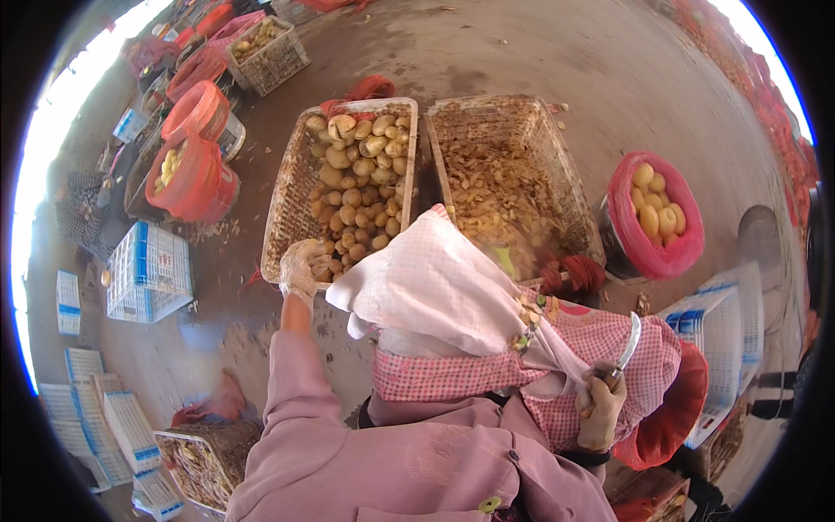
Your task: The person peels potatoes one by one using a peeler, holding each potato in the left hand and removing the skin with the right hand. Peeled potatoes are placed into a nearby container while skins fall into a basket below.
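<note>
My left hand, in a pale, dirty glove, reaches over the near left corner of a plastic crate of unpeeled potatoes. Its fingers are apart and slightly bent beside the potatoes, with none seen in them. At the right, my gloved right hand grips the handle of a knife with a curved blade, its tip pointing away from me. A second crate, right of the first, holds potato peelings and a greenish object. A white cloth and pink checked fabric cover part of both crates' near side.
Peeled potatoes fill a bucket lined with pink mesh at the right. Stacked white-blue crates and a red mesh-lined container stand near my right side. At left are a red-netted bucket, a white-blue crate and a person.
</note>
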### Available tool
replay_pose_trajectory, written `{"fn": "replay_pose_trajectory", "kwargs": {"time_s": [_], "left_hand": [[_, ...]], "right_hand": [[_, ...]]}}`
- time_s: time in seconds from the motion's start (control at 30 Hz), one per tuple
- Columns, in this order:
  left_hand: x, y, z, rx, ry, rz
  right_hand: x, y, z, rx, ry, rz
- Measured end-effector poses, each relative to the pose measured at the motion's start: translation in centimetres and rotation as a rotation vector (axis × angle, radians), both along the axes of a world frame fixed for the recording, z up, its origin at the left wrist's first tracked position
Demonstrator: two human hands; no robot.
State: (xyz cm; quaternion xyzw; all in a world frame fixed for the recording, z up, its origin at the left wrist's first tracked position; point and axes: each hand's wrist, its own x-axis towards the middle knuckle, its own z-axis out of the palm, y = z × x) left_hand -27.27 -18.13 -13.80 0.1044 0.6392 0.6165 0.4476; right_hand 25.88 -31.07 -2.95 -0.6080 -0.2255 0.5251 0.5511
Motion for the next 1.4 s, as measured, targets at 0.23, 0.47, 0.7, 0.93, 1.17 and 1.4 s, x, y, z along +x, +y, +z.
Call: {"fn": "replay_pose_trajectory", "kwargs": {"time_s": [0.23, 0.47, 0.7, 0.93, 1.17, 1.4], "left_hand": [[-2.4, 4.7, -1.1, -0.070, 0.109, -0.187], [-2.7, 12.1, -4.5, -0.339, 0.326, -0.254], [-4.7, 18.1, -12.5, -0.450, 1.127, -0.561], [-10.8, 22.2, -26.8, -0.447, 1.384, -0.673], [-5.8, 26.6, -27.4, -0.491, 1.419, -0.699], [-0.7, 28.4, -24.9, -0.458, 1.408, -0.751]], "right_hand": [[-1.0, 1.0, -0.4, -0.012, -0.032, 0.040], [-1.3, 2.1, -0.1, -0.143, -0.100, -0.024], [-1.3, 2.2, -0.9, -0.213, -0.085, 0.000], [-0.5, 4.7, 0.9, -0.450, -0.034, 0.059], [-1.0, 6.0, 1.8, -0.439, -0.016, 0.094], [-0.4, 5.4, 2.3, -0.431, -0.019, 0.189]]}}
